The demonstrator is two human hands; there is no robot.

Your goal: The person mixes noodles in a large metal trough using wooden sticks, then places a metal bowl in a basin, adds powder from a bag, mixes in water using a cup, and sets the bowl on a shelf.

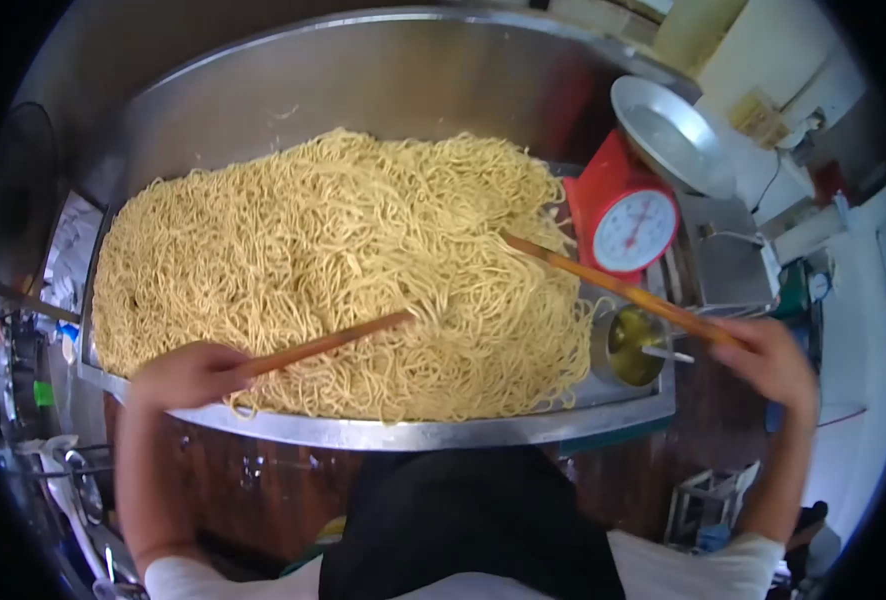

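A broad heap of yellow noodles [313, 230] covers most of a metal tray [443, 432]. My left hand [191, 375], above the tray's front left edge, is closed around a wooden stick [328, 342]. That stick's far tip reaches into the middle of the noodles. On the right, my right hand [771, 362] grips a second wooden stick [623, 288]. It slants over the tray's right end, its tip at the right part of the heap. Below that stick, inside the tray's right corner, stands a metal pot [608, 350] of yellowish liquid with a utensil handle sticking out.
A red dial scale [603, 185] with a round metal pan [671, 130] stands at the tray's right end. Behind the noodles rises a tall metal wall [383, 75]. A round fan [18, 200] is at the far left. A white stool [708, 505] stands on the floor at right.
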